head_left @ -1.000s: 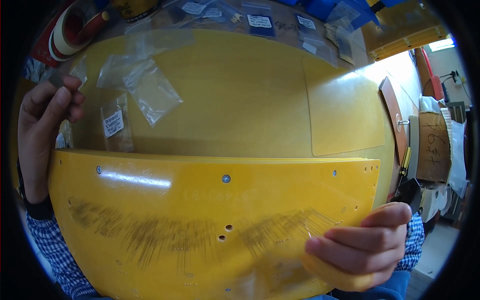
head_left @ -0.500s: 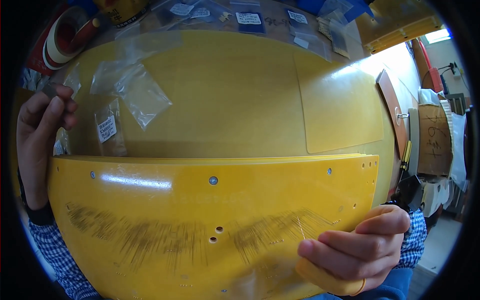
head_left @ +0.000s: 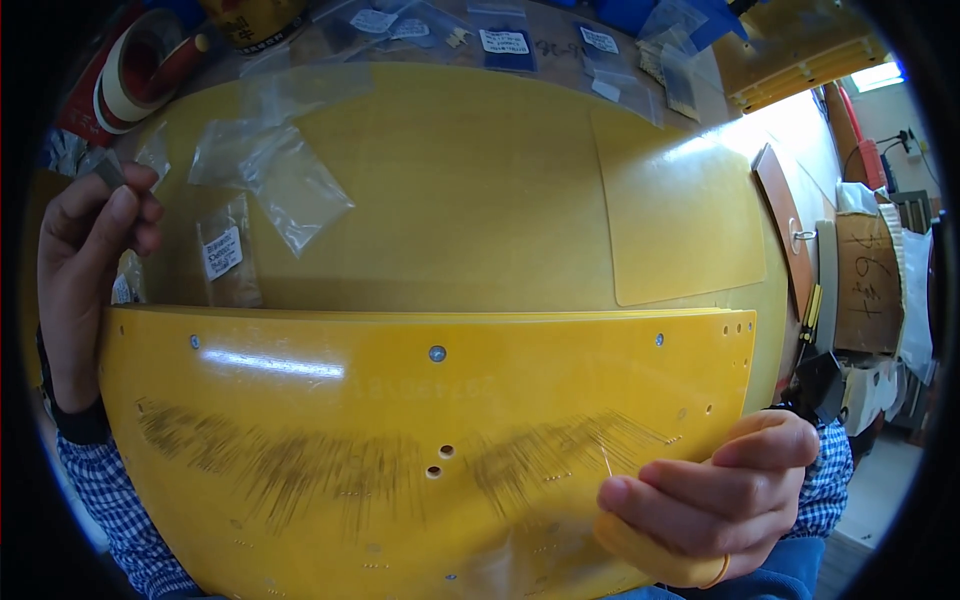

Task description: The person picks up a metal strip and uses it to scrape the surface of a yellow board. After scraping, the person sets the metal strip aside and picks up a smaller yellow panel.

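Observation:
My right hand (head_left: 725,500) is closed over the right part of a yellow board (head_left: 560,365), pinching a thin needle-like pin (head_left: 606,458) between the fingertips. Many fine dark pins (head_left: 300,475) stand out of the board in two fan-shaped groups, with rows of tiny holes near them. At the board's upper left corner my left hand (head_left: 95,235) is raised. Between its thumb and fingers sits a small flat grey piece (head_left: 107,171), its kind unclear. Several screws and two larger round holes show in the board.
Behind the board, clear zip bags (head_left: 295,185) and a labelled bag (head_left: 224,252) lie on a tan sheet (head_left: 480,180). A tape roll (head_left: 118,95) stands at the far left. More small bags line the back; a cardboard box (head_left: 868,280) is at right.
The board has shifted or tilted slightly, its middle screw now a bit higher and farther right in view. Both hands keep their holds; more of the grey piece shows.

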